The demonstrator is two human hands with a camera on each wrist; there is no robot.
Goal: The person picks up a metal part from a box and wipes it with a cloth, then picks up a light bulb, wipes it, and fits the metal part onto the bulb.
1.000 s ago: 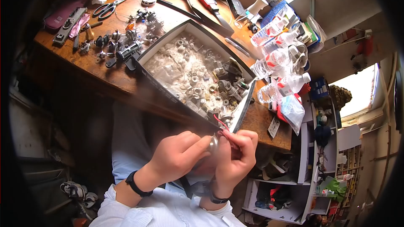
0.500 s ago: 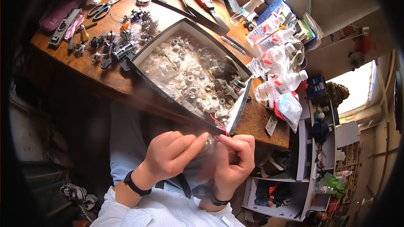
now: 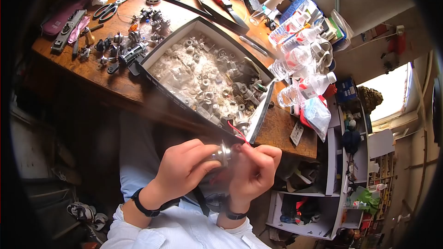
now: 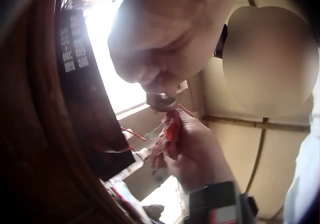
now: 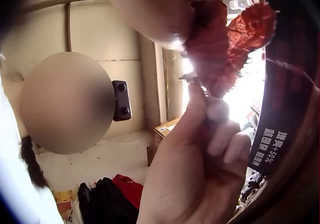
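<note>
At the front edge of the box, my left hand (image 3: 187,163) pinches a small bulb with a round metal collar (image 3: 224,153) between thumb and fingers. My right hand (image 3: 254,170) is just to its right, fingers bent around a crumpled dark red cloth (image 5: 215,49) with frayed edges. In the left wrist view the metal collar (image 4: 162,101) sits right above the red cloth (image 4: 172,129). A thin red wire (image 3: 236,130) runs from the box corner to my right fingertips. The shallow box (image 3: 173,97) beyond holds many bulbs and loose metal parts.
On the wooden desk (image 3: 110,83), more bulbs and fittings (image 3: 124,46) lie left of the box, with scissors (image 3: 113,8) behind them. Several plastic bottles (image 3: 314,85) line the right side beside a bagged blue item (image 3: 316,115). Shelves (image 3: 300,216) stand at lower right.
My left hand has drawn slightly left with the bulb, which has turned so its collar faces my right hand. The right hand stays close by with the red cloth.
</note>
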